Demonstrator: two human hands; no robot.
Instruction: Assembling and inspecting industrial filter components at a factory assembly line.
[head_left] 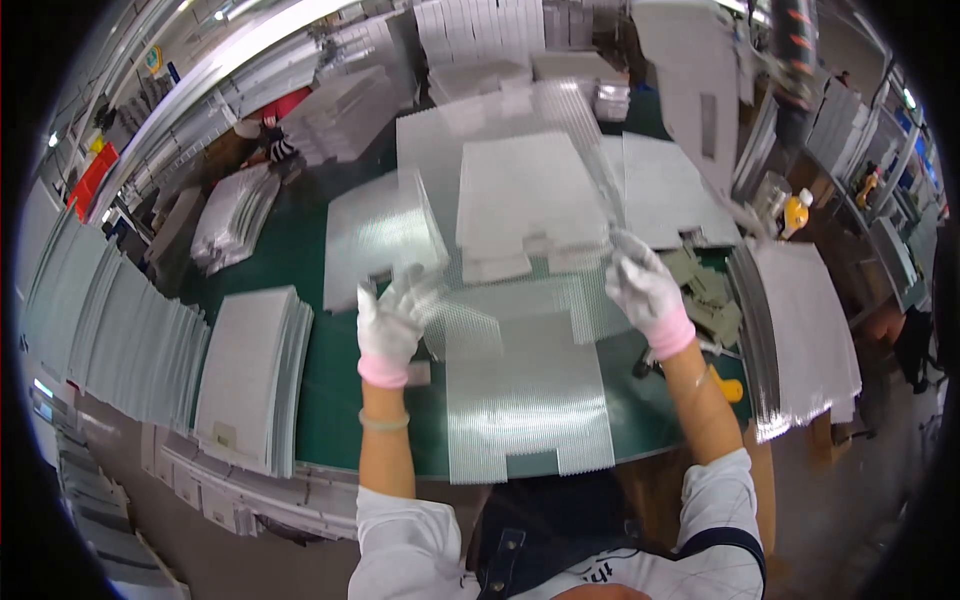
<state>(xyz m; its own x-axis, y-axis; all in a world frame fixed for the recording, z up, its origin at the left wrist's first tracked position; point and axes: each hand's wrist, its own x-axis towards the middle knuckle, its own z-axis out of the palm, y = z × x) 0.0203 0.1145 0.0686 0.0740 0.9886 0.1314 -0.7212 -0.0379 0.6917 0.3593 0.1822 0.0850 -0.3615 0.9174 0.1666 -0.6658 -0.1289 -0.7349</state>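
My left hand (393, 318), in a white glove with a pink cuff, is raised over the green table with fingers apart and slightly blurred. It is beside a pale corrugated plastic sheet (372, 225) and holds nothing that I can see. At the right, my right hand (645, 285), gloved the same way, has its fingers drawn together at the edge of a translucent corrugated plastic sheet (595, 300). Another notched white sheet (530, 195) lies ahead, between the hands. Closest to me, a ribbed clear sheet (525, 400) with a cut-out reaches the table's front edge.
Stacked sheets (250, 370) stand at the left table edge, and another stack (805, 330) at the right. Green-grey pieces (707, 297) and a yellow-handled tool (728, 385) lie by my right forearm. A yellow bottle (796, 213) is beyond them. More stacks (340, 115) line the back.
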